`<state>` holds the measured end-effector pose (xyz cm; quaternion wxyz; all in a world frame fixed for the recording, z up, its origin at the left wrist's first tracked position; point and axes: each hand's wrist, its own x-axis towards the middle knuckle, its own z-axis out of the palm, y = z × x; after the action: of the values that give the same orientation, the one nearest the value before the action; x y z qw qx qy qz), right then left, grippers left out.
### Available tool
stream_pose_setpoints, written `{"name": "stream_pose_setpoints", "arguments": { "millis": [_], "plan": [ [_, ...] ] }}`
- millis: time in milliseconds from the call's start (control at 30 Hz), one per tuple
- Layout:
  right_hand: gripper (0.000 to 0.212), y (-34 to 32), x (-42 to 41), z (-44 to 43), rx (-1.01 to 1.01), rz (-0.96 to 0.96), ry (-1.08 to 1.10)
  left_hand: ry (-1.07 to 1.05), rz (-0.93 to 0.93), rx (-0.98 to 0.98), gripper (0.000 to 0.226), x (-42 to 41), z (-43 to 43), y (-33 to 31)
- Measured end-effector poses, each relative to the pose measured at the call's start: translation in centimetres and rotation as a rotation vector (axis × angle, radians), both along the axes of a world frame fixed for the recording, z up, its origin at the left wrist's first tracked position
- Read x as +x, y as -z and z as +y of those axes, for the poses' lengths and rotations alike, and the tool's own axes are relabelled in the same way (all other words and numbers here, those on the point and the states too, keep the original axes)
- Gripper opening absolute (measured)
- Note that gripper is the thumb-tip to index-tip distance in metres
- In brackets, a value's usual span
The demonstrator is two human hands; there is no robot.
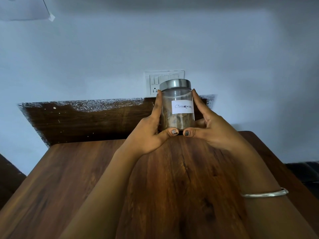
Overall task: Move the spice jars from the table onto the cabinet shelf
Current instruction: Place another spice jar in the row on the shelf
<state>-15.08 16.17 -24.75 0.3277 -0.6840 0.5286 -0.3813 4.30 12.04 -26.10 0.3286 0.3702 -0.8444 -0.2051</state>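
Both hands are raised ahead of the body, forearms reaching forward over the table [72, 178]. Left hand [148, 135] curled around the left side of the jar [177, 107]: fingers run up its wall, thumb tucked under the front of its base. Right hand [212, 128] mirrors this on the right side, fingers up the wall, thumb under the base, the two thumb tips close together. Both grips are closed on the jar; neither hand is flat or spread.

Jar: clear, upright, metal lid [175, 83] on, white label [182, 107] facing the camera, handwritten "Cinnamon". Brown sticks lie in its lower half. It is held clear of the tabletop, over the far edge of the table.

A thin metal bangle [264, 194] sits on the right forearm.

Behind the jar: a dark wood panel [86, 121] against the wall, its upper edge speckled with white. A switch plate with socket [164, 83] sits on the wall directly behind the jar lid. Pale wall rises above. Table's left and right edges are visible; dark surfaces lie beyond both.
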Motion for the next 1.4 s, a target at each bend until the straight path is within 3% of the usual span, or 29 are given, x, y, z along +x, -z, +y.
{"name": "stream_pose_setpoints", "arguments": {
  "millis": [867, 1133, 1400],
  "plan": [
    [0.106, -1.9, -4.6, 0.2, -0.057, -0.033, 0.068, 0.112, -0.037, -0.060, 0.101, -4.8, -1.5, -2.9],
    [0.106, -5.9, -9.7, -1.1, -0.187, 0.102, 0.207, 0.158, -0.047, -0.184, 0.099, -10.5, -3.6, -7.2],
    [0.107, -12.9, -16.0, -3.8, -0.443, 0.125, 0.292, 0.163, 0.025, -0.364, 0.098, -18.4, -7.1, -15.3]
  ]
}}
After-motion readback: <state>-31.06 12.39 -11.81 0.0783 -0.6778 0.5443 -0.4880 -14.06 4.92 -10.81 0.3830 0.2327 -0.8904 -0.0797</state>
